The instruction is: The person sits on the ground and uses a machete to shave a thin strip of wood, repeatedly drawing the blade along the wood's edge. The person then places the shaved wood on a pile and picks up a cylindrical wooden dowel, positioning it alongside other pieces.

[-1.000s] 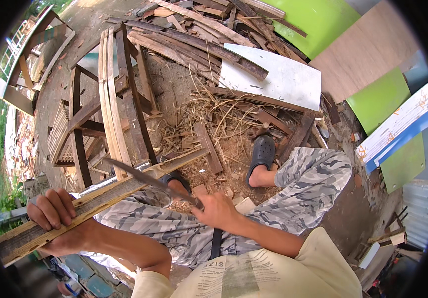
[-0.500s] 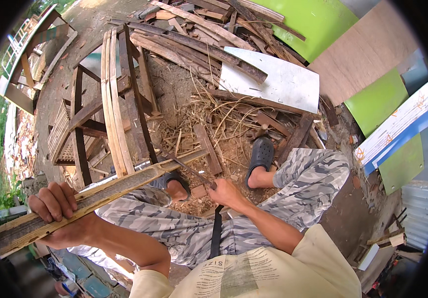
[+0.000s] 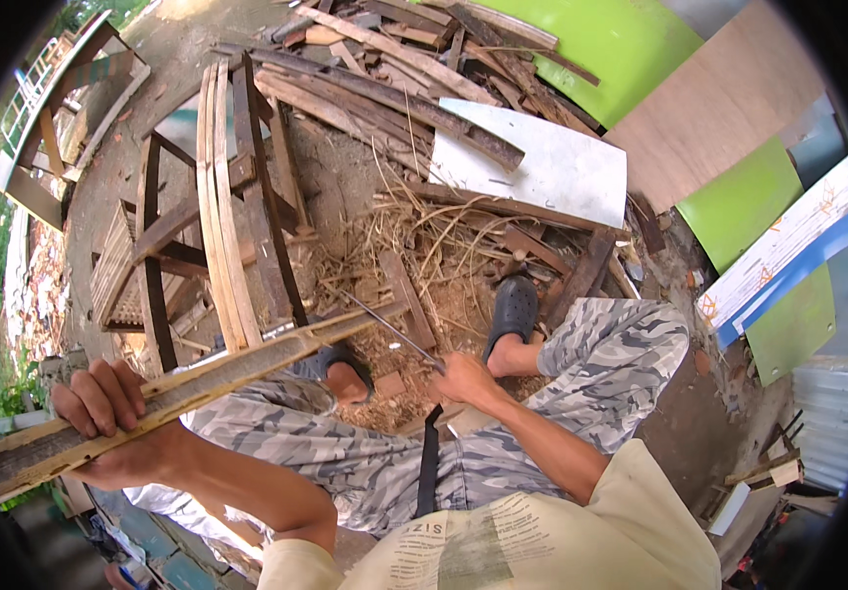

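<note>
My left hand (image 3: 101,413) is closed around the lower-left end of a long split bamboo piece (image 3: 237,377), with pale yellow edges and a greyish hollow face. The piece slants up to the right across my left thigh, its far end above the wood chips. In my right hand (image 3: 467,382), closed in front of my lap, is a thin, long-bladed knife (image 3: 392,327). Its narrow blade points up and left, its tip near the bamboo's far end; whether they touch I cannot tell. The handle is hidden in my fist. A black strap (image 3: 429,457) hangs below that hand.
Left of centre stands a dark wooden frame (image 3: 265,211) with pale strips (image 3: 217,197) leaning on it. Shavings (image 3: 424,236) cover the ground around my dark clogs (image 3: 514,307). Beyond lie scrap timber (image 3: 375,108) and a white board (image 3: 542,157); green panels (image 3: 744,202) are at right.
My right hand has shifted slightly right, drawing the knife back from the bamboo; more of the blade shows. My left hand still grips the bamboo, which has barely moved.
</note>
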`<state>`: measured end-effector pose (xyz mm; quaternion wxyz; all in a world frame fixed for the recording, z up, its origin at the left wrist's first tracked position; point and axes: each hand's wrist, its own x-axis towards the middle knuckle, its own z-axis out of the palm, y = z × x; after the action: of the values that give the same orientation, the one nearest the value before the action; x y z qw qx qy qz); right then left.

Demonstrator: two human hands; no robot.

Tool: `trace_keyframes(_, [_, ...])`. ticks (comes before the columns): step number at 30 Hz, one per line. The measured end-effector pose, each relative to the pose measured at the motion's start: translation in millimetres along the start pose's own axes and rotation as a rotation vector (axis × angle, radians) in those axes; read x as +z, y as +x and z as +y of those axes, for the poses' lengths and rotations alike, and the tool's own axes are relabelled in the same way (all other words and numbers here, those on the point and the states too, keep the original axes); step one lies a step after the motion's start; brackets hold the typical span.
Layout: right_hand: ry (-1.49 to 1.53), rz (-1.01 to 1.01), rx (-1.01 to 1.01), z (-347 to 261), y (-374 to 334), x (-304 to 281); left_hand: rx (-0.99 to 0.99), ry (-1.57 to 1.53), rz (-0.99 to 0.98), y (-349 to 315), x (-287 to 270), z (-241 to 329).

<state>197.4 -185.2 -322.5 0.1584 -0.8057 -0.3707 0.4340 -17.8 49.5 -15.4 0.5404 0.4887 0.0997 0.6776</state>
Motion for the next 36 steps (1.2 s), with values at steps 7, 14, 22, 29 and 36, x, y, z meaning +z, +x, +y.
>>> trace_keyframes(7, [0.205, 0.012, -0.102, -62, -15, -9, -0.006, -0.01, -0.015, -1, 2, 0])
trace_keyframes(14, [0.196, -0.093, -0.069, -80, -20, -23, 0.02, 0.022, 0.003, -3, 3, -1])
trace_keyframes(22, [0.185, -0.054, 0.037, -21, 10, 11, -0.01, -0.03, -0.095, -5, 11, 0])
trace_keyframes(29, [0.226, 0.042, -0.142, -56, 0, 5, -0.009, 0.033, -0.034, -6, 6, 0])
trace_keyframes(36, [0.132, -0.019, 0.028, -21, 26, 12, -0.003, 0.039, -0.002, 4, -8, -1])
